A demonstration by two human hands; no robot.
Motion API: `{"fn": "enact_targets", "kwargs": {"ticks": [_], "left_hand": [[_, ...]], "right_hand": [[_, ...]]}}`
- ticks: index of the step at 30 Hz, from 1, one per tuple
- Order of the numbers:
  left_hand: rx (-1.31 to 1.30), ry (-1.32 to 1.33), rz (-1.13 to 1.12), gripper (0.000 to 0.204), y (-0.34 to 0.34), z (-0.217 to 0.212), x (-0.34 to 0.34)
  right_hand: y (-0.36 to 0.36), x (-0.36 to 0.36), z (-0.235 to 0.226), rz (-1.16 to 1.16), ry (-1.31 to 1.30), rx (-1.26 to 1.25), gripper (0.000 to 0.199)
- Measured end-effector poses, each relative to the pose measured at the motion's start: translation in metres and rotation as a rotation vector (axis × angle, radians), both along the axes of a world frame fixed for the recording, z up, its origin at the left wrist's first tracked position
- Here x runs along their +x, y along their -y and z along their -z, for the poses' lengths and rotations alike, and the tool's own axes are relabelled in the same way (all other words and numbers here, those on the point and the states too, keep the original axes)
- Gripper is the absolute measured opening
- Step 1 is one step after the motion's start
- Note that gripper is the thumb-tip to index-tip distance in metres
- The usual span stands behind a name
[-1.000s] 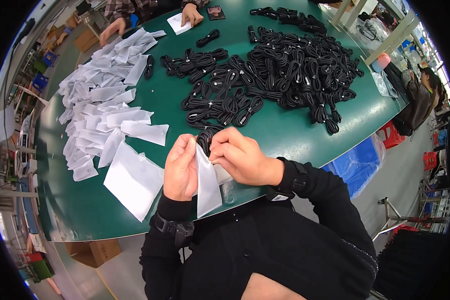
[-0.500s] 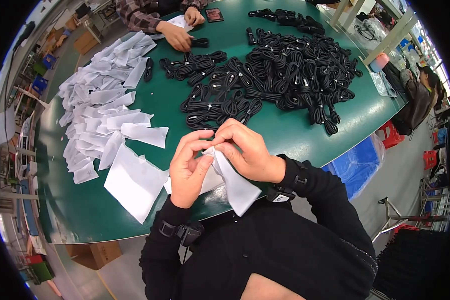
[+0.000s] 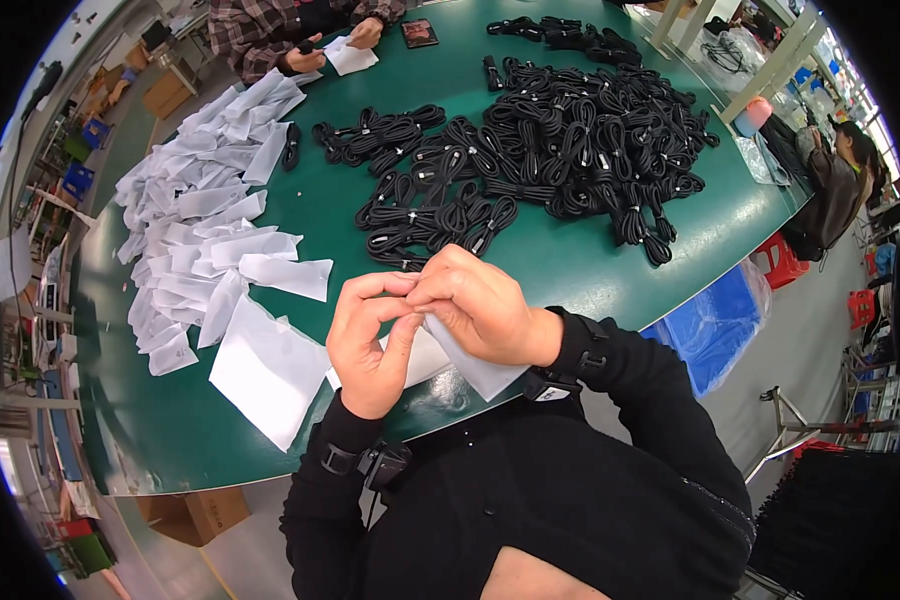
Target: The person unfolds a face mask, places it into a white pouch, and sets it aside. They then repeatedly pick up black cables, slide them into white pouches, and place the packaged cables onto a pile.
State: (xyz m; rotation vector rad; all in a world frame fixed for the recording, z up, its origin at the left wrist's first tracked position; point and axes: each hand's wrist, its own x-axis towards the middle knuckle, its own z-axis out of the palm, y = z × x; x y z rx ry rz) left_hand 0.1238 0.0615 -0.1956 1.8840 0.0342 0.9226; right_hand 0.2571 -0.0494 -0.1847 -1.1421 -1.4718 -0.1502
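Both hands, left (image 3: 370, 345) and right (image 3: 478, 308), pinch a white bag (image 3: 470, 362) over the green table (image 3: 590, 265). Black cable coils (image 3: 560, 140) lie beyond; white bags (image 3: 195, 240) are heaped left.

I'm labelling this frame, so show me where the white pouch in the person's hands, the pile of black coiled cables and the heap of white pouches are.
white pouch (image 3: 480, 368), head view, lower corner below the right hand.
pile of black coiled cables (image 3: 570, 140), head view, middle of the pile.
heap of white pouches (image 3: 195, 220), head view, centre of the heap.
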Motion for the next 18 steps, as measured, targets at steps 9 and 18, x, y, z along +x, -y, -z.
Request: {"fn": "enact_targets", "kwargs": {"ticks": [9,18], "left_hand": [[-0.348,0.022,0.094,0.006,-0.002,-0.010,0.000],[0.177,-0.069,0.212,0.010,-0.034,-0.038,-0.002]], "right_hand": [[0.003,0.006,-0.006,-0.149,-0.034,-0.120,0.024],[0.004,0.013,-0.009,-0.123,-0.054,-0.140,0.023]]}}
